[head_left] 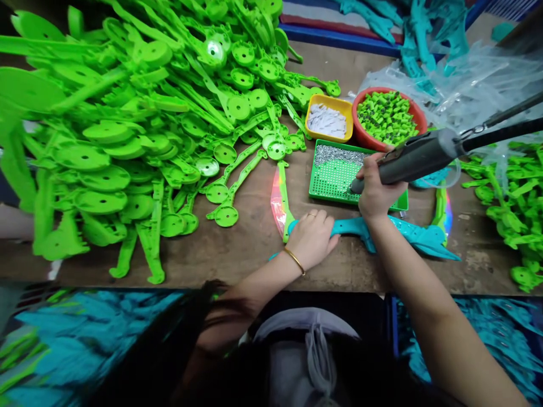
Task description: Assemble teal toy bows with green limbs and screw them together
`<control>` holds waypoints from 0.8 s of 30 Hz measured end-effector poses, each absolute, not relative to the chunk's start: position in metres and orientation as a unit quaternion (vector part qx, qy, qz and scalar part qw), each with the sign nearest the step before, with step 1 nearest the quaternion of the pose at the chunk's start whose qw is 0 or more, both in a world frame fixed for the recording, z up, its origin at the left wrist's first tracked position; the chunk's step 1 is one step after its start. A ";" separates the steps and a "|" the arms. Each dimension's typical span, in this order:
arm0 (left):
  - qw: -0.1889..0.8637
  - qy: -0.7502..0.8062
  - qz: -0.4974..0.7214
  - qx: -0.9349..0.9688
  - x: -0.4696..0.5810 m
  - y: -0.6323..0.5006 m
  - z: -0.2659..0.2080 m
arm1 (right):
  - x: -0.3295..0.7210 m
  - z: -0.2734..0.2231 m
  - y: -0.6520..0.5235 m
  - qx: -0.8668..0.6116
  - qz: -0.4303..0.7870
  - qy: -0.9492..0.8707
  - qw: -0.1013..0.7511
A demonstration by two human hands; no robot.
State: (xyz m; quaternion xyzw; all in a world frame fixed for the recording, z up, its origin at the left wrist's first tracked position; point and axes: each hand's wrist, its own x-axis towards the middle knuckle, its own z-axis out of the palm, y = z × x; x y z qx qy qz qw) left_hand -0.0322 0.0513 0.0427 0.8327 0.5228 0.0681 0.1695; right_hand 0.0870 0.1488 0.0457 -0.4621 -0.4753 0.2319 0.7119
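Gripping a tool, the right hand partly hides the tray, 2 tubs behind, left hand clasping a blue part in front.

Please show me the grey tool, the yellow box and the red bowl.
Grey tool (pixel 418 159), head view: middle of its body.
Yellow box (pixel 328 136), head view: front wall.
Red bowl (pixel 361 133), head view: outer wall.

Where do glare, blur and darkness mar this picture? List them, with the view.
Head view: glare whitens one disc in the green pile; head view: parts at the far left look blurred; head view: darkness surrounds the shirt at bottom.
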 end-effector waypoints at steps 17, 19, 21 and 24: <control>0.153 0.527 0.075 0.833 -0.033 0.048 0.042 | 0.089 0.048 0.146 -0.467 0.237 -0.487 0.699; 0.142 0.531 0.074 0.832 -0.031 0.047 0.043 | 0.090 0.050 0.146 -0.469 0.239 -0.487 0.697; 0.128 0.533 0.076 0.833 -0.028 0.046 0.045 | 0.090 0.051 0.147 -0.471 0.239 -0.485 0.697; 0.117 0.531 0.084 0.835 -0.022 0.045 0.047 | 0.091 0.050 0.148 -0.464 0.246 -0.487 0.698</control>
